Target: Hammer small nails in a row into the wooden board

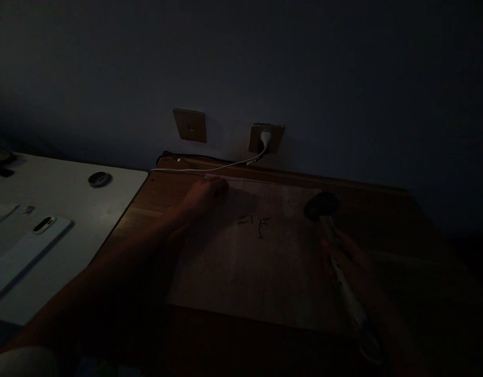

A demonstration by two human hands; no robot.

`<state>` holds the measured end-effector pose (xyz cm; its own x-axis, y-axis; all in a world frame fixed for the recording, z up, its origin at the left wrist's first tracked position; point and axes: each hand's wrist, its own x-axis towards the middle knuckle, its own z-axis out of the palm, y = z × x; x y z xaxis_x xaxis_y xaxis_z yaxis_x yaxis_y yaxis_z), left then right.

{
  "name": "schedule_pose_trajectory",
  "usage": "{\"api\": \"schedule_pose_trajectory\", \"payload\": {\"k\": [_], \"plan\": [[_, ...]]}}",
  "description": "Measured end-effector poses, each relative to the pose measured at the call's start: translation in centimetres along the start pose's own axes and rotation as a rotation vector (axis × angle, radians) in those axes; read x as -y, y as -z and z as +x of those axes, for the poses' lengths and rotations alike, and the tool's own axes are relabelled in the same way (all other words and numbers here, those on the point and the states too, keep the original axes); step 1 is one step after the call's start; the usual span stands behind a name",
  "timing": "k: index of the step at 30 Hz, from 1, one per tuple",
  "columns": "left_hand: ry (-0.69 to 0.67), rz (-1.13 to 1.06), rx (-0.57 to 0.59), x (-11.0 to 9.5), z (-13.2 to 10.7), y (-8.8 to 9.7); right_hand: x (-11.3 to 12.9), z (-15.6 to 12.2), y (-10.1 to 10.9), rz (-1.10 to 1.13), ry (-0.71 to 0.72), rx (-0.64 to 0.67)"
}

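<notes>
In dim light, my right hand [349,259] is wrapped round the pale handle of a mallet [323,205]. Its dark head hangs over the right side of a thin wooden board [241,277]. My left hand [208,193] rests at the far left corner of that board with its fingers curled. Whatever is between those fingers, if anything, is too dark to make out. Several small metal nails or screws [257,222] lie loose in a little heap near the board's middle, between my two hands.
The board lies on a brown wooden table [402,272] against the wall. A white charger plug [266,138] sits in the wall socket, its white cable [202,170] running along the back edge. On a white table [119,204] at left lie a phone [33,251] and a dark round object [99,179].
</notes>
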<state>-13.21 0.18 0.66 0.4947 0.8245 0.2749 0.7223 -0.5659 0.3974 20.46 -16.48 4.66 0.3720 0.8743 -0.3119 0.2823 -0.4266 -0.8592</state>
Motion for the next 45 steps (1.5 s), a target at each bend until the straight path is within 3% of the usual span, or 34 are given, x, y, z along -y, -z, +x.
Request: {"api": "schedule_pose_trajectory", "payload": {"k": [6, 11, 16, 20, 26, 33, 45], "plan": [[-0.116, 0.099, 0.165, -0.4, 1.6, 1.5, 2.4, 0.4, -2.2, -0.026, 0.059, 0.053], [-0.18, -0.126, 0.095, 0.6, 1.7, 0.2, 5.3, 1.2, -5.6, -0.004, 0.134, 0.251], [-0.016, -0.375, -0.026, 1.4, 1.1, -1.5, 8.7, 2.4, -9.3, 0.003, 0.261, 0.417], [0.064, -0.371, -0.058, 1.4, 0.9, -2.1, 9.8, 2.7, -10.9, 0.001, 0.318, 0.456], [-0.009, -0.325, -0.055, 1.2, 0.8, -1.8, 9.4, 2.5, -10.8, -0.006, 0.289, 0.454], [0.13, -0.452, -0.076, 0.7, 0.5, -1.6, 8.9, 2.8, -10.5, 0.0, 0.239, 0.484], [0.104, -0.513, -0.072, 1.0, 0.1, -1.7, 8.5, 2.8, -10.5, -0.03, 0.249, 0.479]]}}
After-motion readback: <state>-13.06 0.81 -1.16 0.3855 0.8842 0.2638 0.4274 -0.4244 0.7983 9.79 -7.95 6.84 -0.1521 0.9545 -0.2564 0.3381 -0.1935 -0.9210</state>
